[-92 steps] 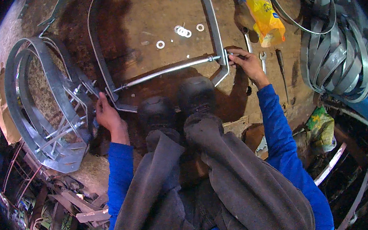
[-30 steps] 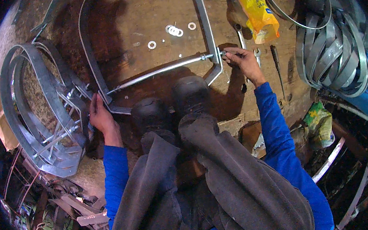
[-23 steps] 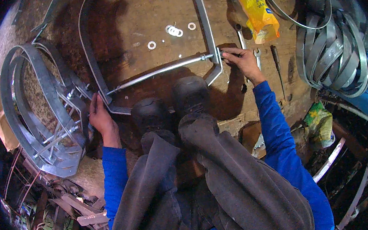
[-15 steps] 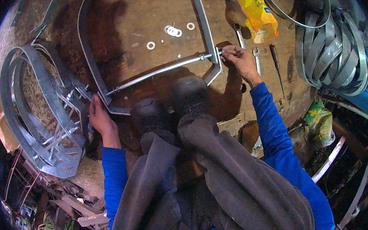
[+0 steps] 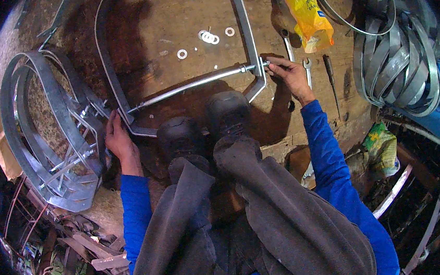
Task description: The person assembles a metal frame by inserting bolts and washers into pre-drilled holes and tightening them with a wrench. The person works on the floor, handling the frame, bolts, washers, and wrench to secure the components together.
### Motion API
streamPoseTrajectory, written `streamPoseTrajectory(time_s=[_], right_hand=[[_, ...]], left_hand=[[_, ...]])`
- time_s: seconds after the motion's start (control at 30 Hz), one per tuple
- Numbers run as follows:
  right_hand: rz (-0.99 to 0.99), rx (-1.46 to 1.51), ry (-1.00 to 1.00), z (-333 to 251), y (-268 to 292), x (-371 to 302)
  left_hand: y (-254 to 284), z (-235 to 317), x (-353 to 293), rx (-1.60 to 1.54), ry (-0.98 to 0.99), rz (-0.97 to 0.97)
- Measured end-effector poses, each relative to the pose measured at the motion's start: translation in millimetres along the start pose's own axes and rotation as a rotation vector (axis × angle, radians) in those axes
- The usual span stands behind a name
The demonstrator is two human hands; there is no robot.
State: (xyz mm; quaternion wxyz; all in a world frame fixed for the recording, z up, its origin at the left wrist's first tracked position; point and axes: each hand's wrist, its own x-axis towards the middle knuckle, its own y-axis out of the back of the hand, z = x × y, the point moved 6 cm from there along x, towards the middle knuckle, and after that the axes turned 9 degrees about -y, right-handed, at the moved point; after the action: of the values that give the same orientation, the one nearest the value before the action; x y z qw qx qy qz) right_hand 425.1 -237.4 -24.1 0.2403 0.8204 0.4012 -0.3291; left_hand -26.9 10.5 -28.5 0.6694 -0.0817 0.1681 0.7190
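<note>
Metal rod (image 5: 189, 89) with its right end at the right fingers (image 5: 278, 61)

dim, uneven light, dark shadows, bowed edges

The left hand (image 5: 121, 141) and right hand (image 5: 290, 79) are bare below long, plain blue sleeves (image 5: 327, 141). Loose, faded charcoal trousers (image 5: 300, 214) crease toward dark, round-toed shoes (image 5: 227, 111) on the far side.
</note>
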Motion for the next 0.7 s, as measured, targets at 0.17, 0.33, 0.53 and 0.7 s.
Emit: streamPoseTrajectory(time_s=[0.17, 0.33, 0.53, 0.7], right_hand=[[0.023, -0.091, 0.054, 5, 4, 2], [0.008, -0.048, 0.051, 4, 3, 1], [-0.040, -0.032, 0.100, 9, 7, 12], [-0.055, -0.082, 0.045, -1, 2, 9]], left_hand=[[-11, 39, -12, 0.560, -0.359, -0.063], [-87, 111, -73, 0.861, -1.052, -0.341], [-154, 66, -53, 0.884, -0.891, -1.060], [-158, 41, -35, 0.881, -0.810, -1.201]])
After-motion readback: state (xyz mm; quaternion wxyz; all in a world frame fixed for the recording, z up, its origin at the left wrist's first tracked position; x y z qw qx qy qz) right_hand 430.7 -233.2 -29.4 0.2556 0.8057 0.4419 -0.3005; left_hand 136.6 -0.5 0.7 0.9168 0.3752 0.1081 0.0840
